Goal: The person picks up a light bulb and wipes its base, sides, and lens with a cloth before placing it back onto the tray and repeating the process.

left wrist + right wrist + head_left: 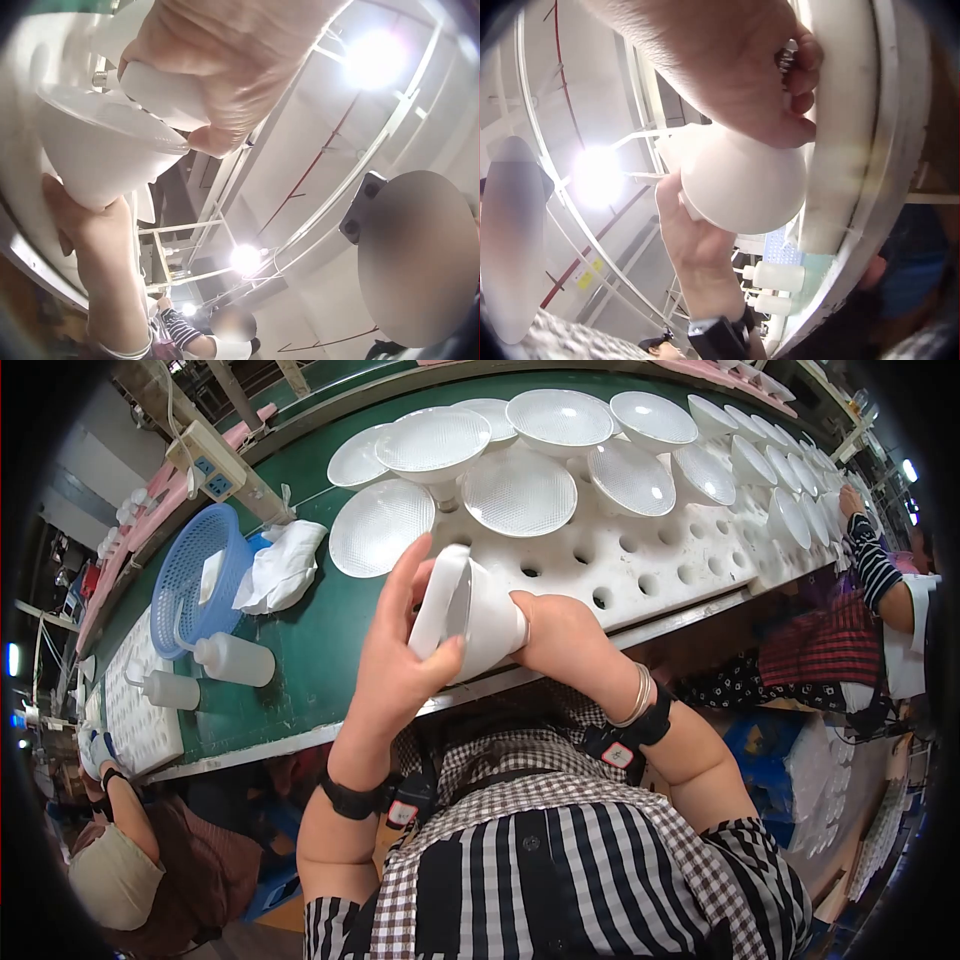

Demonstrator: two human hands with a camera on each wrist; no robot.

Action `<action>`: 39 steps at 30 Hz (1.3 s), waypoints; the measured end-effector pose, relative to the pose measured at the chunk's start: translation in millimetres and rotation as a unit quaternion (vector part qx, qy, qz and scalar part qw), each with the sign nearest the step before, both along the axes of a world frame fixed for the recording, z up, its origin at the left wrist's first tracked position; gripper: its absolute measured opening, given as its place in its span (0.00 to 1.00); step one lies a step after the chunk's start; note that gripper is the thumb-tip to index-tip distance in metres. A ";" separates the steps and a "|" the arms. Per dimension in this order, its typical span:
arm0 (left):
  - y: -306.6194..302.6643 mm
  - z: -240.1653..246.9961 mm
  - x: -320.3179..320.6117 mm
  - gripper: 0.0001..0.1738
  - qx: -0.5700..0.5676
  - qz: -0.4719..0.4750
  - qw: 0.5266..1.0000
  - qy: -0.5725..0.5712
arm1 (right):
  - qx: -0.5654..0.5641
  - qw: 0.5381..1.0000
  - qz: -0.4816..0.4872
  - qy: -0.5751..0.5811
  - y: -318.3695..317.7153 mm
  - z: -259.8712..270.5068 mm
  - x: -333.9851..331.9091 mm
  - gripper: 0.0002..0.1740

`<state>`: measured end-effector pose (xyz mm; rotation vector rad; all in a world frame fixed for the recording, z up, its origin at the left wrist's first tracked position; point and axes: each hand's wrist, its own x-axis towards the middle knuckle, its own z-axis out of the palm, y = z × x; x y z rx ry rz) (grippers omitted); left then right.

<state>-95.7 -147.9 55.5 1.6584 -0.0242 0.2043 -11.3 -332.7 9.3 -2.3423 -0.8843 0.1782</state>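
Note:
A white cone-shaped lamp bulb (742, 184) is tilted on its side between the two hands, its wide mouth towards the left hand. My right hand (570, 635) grips its narrow neck; the metal screw base (787, 56) shows between the fingers in the right wrist view. My left hand (395, 645) holds a smooth white piece with a rounded edge (165, 94) against the bulb's mouth. The left thumb lies at the rim and the fingers are behind the piece. Its kind I cannot tell.
White foam boards with holes (660, 575) hold several upright lamp bulbs (520, 490) with textured faces. To the left on the green bench (300, 700) are a blue basket (165, 595), a white cloth (285, 565) and two squeeze bottles (240, 660). Other people work at both sides.

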 end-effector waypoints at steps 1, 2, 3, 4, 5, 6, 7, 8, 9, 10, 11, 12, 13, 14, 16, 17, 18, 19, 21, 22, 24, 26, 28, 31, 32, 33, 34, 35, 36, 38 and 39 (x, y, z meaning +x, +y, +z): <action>-0.9 2.6 6.6 0.49 0.018 0.010 1.000 -0.013 | 0.011 1.000 0.004 -0.024 -0.9 -0.3 -3.1 0.10; -2.1 3.8 12.7 0.48 0.034 0.016 0.999 -0.021 | 0.021 0.999 0.004 -0.044 -3.5 -2.5 -8.9 0.10; -2.3 2.3 18.4 0.45 0.037 0.012 0.998 -0.049 | 0.016 0.999 0.001 -0.049 -5.6 -2.9 -13.2 0.13; -4.8 3.1 20.1 0.44 -0.017 -0.005 0.999 -0.044 | 0.007 0.999 -0.004 -0.051 -7.1 0.6 -14.9 0.17; -6.4 1.2 19.4 0.44 -0.044 -0.007 0.999 -0.028 | 0.023 0.999 0.032 0.026 -12.2 9.1 -15.2 0.20; -7.4 -0.9 20.3 0.43 -0.069 -0.010 0.997 -0.016 | 0.039 0.993 0.055 0.094 -19.5 15.6 -14.9 0.25; -9.5 -3.1 19.4 0.43 -0.099 -0.009 0.995 -0.016 | 0.062 0.976 0.083 0.192 -24.0 13.8 -11.8 0.28; -13.6 -0.6 17.6 0.44 -0.103 -0.014 0.994 -0.024 | 0.088 0.948 0.112 0.284 -25.9 12.6 -9.2 0.31; -17.2 -2.2 18.3 0.44 -0.102 -0.024 0.994 -0.024 | 0.069 0.887 0.094 0.448 -26.3 22.0 -9.0 0.32; -19.1 -2.8 18.5 0.44 -0.100 -0.031 0.994 -0.026 | 0.070 0.886 0.090 0.450 -27.5 20.0 -11.1 0.32; -19.0 -1.4 19.6 0.44 -0.100 -0.032 0.994 -0.027 | 0.106 0.854 0.106 0.498 -27.6 18.6 -11.2 0.32; -17.6 1.3 20.8 0.45 -0.097 -0.026 0.994 -0.041 | 0.141 0.818 0.124 0.544 -26.4 19.2 -11.1 0.31; -16.0 4.1 21.2 0.45 -0.094 -0.019 0.994 -0.053 | 0.097 0.894 0.087 0.428 -24.9 30.3 -14.3 0.27; -14.8 7.7 19.8 0.45 -0.093 -0.018 0.994 -0.052 | 0.097 0.893 0.088 0.430 -21.6 26.1 -12.5 0.27; -14.2 15.4 16.2 0.45 -0.037 -0.008 0.992 -0.117 | 0.113 0.993 -0.008 -0.026 -13.0 26.5 -9.7 0.25; -12.8 17.4 15.3 0.45 0.007 -0.010 0.995 -0.100 | 0.071 0.995 -0.062 0.022 -16.5 32.9 -8.0 0.28; -12.5 15.2 15.0 0.45 0.008 -0.012 0.995 -0.100 | 0.072 0.995 -0.064 0.021 -17.7 26.0 -8.0 0.28; -11.6 9.8 16.0 0.45 0.013 -0.016 0.996 -0.082 | 0.113 0.992 -0.054 0.011 -17.6 15.0 -6.7 0.29; -9.2 -1.5 17.5 0.45 0.028 -0.013 0.998 -0.063 | 0.131 0.988 -0.013 0.087 -22.4 14.6 -6.0 0.35; -7.5 -4.9 15.9 0.46 0.010 -0.031 0.998 -0.045 | 0.090 0.989 -0.016 0.120 -24.0 14.1 -4.3 0.39; -5.8 -6.8 10.8 0.48 -0.010 -0.035 0.999 -0.028 | 0.176 0.963 0.025 0.203 -30.9 2.0 5.8 0.41; -7.2 -3.3 8.5 0.49 -0.025 -0.059 0.998 -0.003 | 0.180 0.922 0.035 0.341 -33.4 -2.1 15.6 0.42; -9.2 2.5 10.4 0.50 0.012 -0.047 0.998 0.027 | 0.147 0.952 0.033 0.267 -32.2 3.6 16.0 0.42; -5.8 7.1 21.4 0.50 0.022 -0.061 0.998 0.018 | 0.067 0.989 -0.021 0.127 -21.1 5.4 0.2 0.42; -5.3 9.3 25.3 0.51 0.021 -0.076 0.997 0.018 | 0.063 0.993 -0.031 0.096 -19.7 2.1 -5.4 0.43; -6.9 11.8 29.9 0.50 0.024 -0.081 0.996 0.017 | 0.063 0.993 -0.029 0.094 -18.5 2.1 -10.2 0.43; -10.6 13.1 33.7 0.50 0.024 -0.079 0.996 0.016 | 0.038 0.997 -0.034 0.064 -17.6 2.4 -15.0 0.44; -15.0 14.3 37.3 0.50 0.001 -0.072 0.997 0.033 | 0.013 0.999 -0.039 0.034 -16.9 2.7 -19.1 0.44; -16.8 16.0 40.6 0.50 -0.021 -0.065 0.997 0.048 | 0.014 0.999 -0.037 0.032 -16.5 1.7 -22.3 0.44; -14.7 10.8 44.0 0.51 -0.036 -0.075 0.994 0.066 | 0.027 0.998 -0.042 0.024 -17.1 -2.0 -26.8 0.46; -15.2 8.6 42.3 0.52 -0.036 -0.072 0.995 0.053 | 0.042 0.998 -0.043 0.012 -18.1 -1.6 -28.5 0.45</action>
